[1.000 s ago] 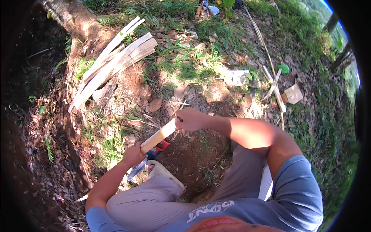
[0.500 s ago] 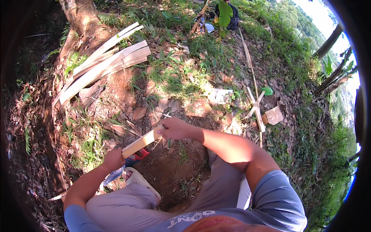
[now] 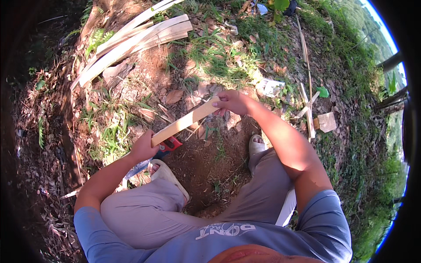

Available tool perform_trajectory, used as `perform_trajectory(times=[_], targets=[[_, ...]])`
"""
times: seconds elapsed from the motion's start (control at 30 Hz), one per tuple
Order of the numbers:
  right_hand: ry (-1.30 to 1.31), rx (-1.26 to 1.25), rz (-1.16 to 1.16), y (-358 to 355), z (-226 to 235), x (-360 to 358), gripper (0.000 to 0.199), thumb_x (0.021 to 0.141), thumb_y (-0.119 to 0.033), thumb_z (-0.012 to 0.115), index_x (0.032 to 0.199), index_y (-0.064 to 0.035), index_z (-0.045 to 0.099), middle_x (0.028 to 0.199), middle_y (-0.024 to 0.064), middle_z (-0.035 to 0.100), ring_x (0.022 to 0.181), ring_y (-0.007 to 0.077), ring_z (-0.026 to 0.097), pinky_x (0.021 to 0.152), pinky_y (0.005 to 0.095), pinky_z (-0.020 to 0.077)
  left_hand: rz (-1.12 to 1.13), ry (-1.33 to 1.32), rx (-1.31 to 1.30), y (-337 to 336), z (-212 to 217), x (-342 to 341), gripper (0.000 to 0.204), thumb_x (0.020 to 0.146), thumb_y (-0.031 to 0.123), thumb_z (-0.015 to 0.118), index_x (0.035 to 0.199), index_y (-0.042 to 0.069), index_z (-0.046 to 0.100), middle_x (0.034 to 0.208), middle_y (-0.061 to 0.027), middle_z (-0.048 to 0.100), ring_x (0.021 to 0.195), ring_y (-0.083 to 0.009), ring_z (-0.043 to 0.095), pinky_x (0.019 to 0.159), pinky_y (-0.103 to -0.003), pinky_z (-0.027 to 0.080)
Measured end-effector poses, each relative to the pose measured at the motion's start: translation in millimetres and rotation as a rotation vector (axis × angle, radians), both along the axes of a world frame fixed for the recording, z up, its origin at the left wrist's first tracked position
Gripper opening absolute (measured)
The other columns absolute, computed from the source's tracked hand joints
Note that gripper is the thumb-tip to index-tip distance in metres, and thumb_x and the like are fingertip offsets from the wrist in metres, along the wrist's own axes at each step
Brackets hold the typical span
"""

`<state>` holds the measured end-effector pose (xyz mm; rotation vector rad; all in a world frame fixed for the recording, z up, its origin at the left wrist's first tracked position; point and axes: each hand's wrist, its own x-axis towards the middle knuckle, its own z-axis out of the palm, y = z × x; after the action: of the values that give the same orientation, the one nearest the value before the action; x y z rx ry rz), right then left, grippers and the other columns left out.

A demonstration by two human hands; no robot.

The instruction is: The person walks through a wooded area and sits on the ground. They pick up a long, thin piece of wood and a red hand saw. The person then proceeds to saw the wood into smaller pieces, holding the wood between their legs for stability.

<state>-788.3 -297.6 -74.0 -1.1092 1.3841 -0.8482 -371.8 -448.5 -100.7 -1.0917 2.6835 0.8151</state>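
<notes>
- Two hands, one strip: the left hand point(image 3: 144, 147), left of centre, is closed around the lower end of a single pale wooden strip point(image 3: 184, 122), and the right hand point(image 3: 232, 103), near the centre, grips its upper end between thumb and fingers.
- The strip slants from lower left to upper right across the middle of the frame, lifted above the ground.
- One saw point(image 3: 170, 144) with a red and blue handle lies just beside the left hand, partly hidden by it.
- Two pale sandals point(image 3: 164, 171) are on the feet, one left of centre below the saw, one right of centre.
- One bundle of long pale slats point(image 3: 147, 41) spreads over the upper left; several overlap, so an exact count cannot be told.
- At the right, two short sticks point(image 3: 308, 109) cross, with one wooden block point(image 3: 326, 122) just beside them and one green leaf point(image 3: 322, 91) near their upper end.
- One whitish wrapper point(image 3: 270, 87) lies right of centre in the upper half.
- The surface is brown bare soil point(image 3: 201, 162) between the legs, giving way to grass and dry leaves above.
- The place is outdoors: dappled sunlight, dense greenery point(image 3: 368, 166) down the right side, bright sky at the upper right rim.
</notes>
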Motion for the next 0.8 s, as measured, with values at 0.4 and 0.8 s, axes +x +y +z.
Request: perform_trajectory(times=[0.4,0.8], targets=[[-0.344,0.415,-0.071,44,-38,-61,0.041,0.108,-0.026,0.065,0.141,-0.0031,0.059,0.122,0.013,0.076,0.111,0.0199,0.075,0.091,0.0324,0.0613,-0.177,-0.133,-0.209,4,61,-46,0.048,0.088,0.041,0.079,0.111,0.005,0.058,0.084,-0.0158,0.074,0.08,-0.0393,0.075,0.069,-0.052,0.058],[-0.237,0.499,-0.14,48,-59,-60,0.044,0.107,-0.023,0.066,0.144,-0.0022,0.055,0.132,0.0148,0.071,0.115,0.0285,0.074,0.091,0.0408,0.061,-0.288,-0.111,-0.354,-12,72,-54,0.025,0.086,0.016,0.075,0.103,0.0,0.066,0.081,-0.0135,0.075,0.078,-0.0355,0.077,0.067,-0.049,0.06]])
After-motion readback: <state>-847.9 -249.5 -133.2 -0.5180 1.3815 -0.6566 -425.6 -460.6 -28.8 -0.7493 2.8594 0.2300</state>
